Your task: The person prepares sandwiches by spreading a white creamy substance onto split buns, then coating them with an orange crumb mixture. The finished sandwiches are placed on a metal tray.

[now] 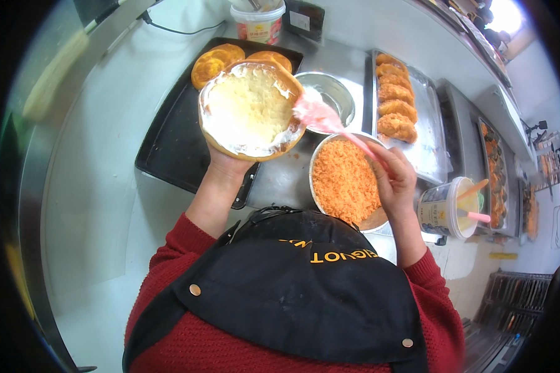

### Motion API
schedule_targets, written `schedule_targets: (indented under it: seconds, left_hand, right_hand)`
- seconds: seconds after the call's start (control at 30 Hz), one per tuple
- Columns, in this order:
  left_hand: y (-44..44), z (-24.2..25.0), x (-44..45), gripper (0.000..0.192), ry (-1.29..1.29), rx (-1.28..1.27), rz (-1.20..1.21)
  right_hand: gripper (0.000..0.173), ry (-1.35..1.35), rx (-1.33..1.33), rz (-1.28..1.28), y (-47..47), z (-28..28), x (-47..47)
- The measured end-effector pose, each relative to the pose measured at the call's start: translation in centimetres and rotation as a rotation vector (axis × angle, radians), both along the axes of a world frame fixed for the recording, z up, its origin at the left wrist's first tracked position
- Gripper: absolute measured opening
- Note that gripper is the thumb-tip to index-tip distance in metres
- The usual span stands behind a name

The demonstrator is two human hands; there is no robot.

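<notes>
A round, flat bread [247, 107] rests on my left hand [228, 158], which supports it from below, its fingers mostly hidden. White cream coats its rim, and pale crumb shows in the middle. Between the fingers of my right hand [394, 175] is the handle of a pink spatula [322, 116]. Its cream-smeared blade touches or nearly touches the bread's right edge; I cannot tell which. Behind that blade stands a metal bowl [347, 100] with white cream inside. Below my right hand is a round pan [313, 186] filled with orange shredded topping [343, 179].
A black baking tray [168, 144] carries more round breads [210, 65] at its far end. To the right, a metal tray [431, 121] holds a row of coated buns [396, 105]. Tubs stand at the back [259, 28] and right [436, 210], the right one with utensils inside.
</notes>
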State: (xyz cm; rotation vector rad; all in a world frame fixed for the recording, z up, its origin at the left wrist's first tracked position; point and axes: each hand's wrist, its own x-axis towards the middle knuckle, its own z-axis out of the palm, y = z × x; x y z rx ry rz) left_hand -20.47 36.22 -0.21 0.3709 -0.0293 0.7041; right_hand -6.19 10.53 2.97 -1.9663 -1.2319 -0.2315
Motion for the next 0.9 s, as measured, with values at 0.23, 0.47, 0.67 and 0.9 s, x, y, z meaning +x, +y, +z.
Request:
schedule_targets:
  seconds: [0.23,0.47,0.67,0.9]
  left_hand:
    - [0.3,-0.2,-0.2,0.062,-0.017,-0.008,-0.025]
    - [0.3,-0.7,-0.2,0.062,-0.019,-0.025,-0.075]
    - [-0.4,-1.4,-0.3,0.062,-0.022,-0.046,-0.123]
    - [0.3,-1.7,-0.8,0.062,-0.017,-0.037,-0.146]
  right_hand:
    - [0.027,0.094,-0.030,-0.051,-2.2,-1.6,1.1]
    - [0.031,0.854,0.178,0.294,-2.5,-1.6,1.5]
    - [0.033,1.240,0.018,0.347,-2.3,-2.7,2.4]
    - [0.033,0.798,0.155,0.038,-4.4,-2.9,2.2]
